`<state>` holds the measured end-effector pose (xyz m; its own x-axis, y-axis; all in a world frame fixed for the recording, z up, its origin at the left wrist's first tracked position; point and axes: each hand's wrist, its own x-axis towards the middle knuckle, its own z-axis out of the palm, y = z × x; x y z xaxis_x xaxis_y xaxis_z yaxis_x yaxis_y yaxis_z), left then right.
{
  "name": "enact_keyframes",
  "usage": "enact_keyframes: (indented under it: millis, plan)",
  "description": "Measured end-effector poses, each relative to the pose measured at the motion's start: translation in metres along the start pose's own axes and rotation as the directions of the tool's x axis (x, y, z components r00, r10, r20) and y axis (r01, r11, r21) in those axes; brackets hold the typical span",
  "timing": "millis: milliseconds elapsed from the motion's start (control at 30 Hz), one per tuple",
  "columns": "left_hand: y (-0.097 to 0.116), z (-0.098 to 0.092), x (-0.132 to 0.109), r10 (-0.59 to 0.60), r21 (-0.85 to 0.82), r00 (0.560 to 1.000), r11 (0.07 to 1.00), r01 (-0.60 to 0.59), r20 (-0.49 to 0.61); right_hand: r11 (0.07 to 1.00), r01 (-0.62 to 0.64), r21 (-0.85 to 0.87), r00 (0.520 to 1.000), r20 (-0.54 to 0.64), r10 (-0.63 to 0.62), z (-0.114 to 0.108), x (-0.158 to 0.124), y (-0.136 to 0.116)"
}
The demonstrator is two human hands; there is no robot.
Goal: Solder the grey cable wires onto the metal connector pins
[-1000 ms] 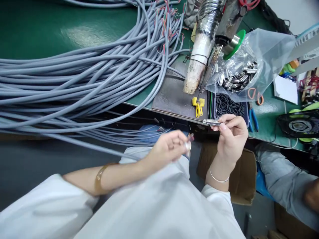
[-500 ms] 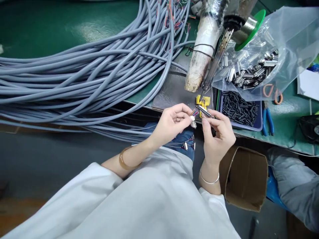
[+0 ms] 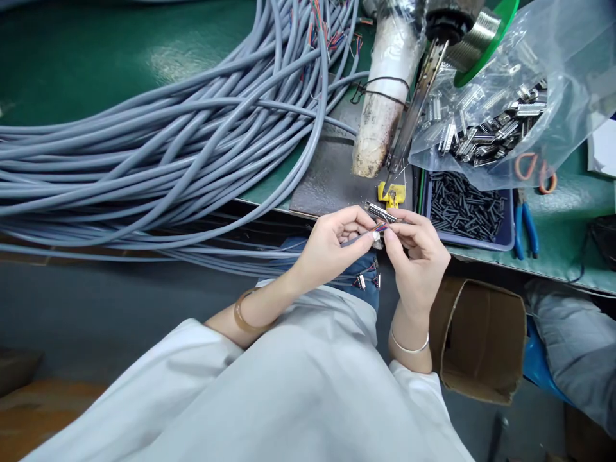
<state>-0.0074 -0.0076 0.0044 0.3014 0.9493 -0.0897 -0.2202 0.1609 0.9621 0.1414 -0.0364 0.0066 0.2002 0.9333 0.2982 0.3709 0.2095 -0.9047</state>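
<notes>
My left hand (image 3: 339,240) is closed in a pinch on the stripped end of a grey cable, with thin coloured wires (image 3: 382,226) fanning out past the fingertips. A bit of white material (image 3: 376,237) lies by the thumb tip. My right hand (image 3: 418,247) is closed too, its fingers around one end of a multi-pin connector (image 3: 380,212) and its thumb by the wires. Both hands' fingertips nearly meet. Just beyond them sits a yellow holder (image 3: 393,192), under the tip of a soldering iron (image 3: 402,138). Part of the wires is hidden by fingers.
Many grey cables (image 3: 192,154) spread over the bench's left. A whitish wrapped tube (image 3: 378,122) points down near the iron. To the right are a bag of metal connectors (image 3: 500,131), a bin of black sleeves (image 3: 510,221), pliers (image 3: 527,224) and a solder spool (image 3: 479,42). Below stands a cardboard box (image 3: 481,340).
The connector and my right fingers have moved left towards my left hand, so the wires now reach my right thumb. The view has shifted slightly.
</notes>
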Motion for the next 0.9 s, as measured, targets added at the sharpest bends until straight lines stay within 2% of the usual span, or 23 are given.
enact_keyframes:
  millis: [200, 400, 567, 700, 800, 900]
  plan:
    - [0.003, -0.001, 0.0, -0.017, -0.022, 0.999, 1.0, 0.018, 0.032, 1.0, 0.004, 0.014, 1.0, 0.005, -0.005, -0.001, 0.0, 0.0]
    - [0.004, -0.007, 0.002, -0.101, -0.171, 0.994, 0.979, 0.108, 0.053, 0.998, 0.031, -0.045, 0.999, 0.024, -0.03, 0.001, -0.006, 0.0]
    - [0.004, -0.01, 0.004, -0.125, -0.237, 0.991, 0.962, 0.134, 0.053, 0.97, 0.155, -0.185, 0.98, -0.092, -0.174, -0.005, -0.009, 0.001]
    - [0.003, -0.01, 0.003, -0.128, -0.242, 0.988, 0.959, 0.146, 0.088, 0.922, 0.27, -0.279, 0.954, -0.053, -0.296, -0.006, -0.011, 0.001]
    - [0.003, -0.01, 0.003, -0.127, -0.226, 0.987, 0.963, 0.146, 0.095, 0.922, 0.272, -0.276, 0.958, -0.013, -0.286, -0.004, -0.012, -0.001]
    - [0.003, -0.009, 0.003, -0.123, -0.229, 0.991, 0.965, 0.131, 0.049, 0.943, 0.218, -0.253, 0.97, -0.049, -0.237, -0.003, -0.011, -0.002]
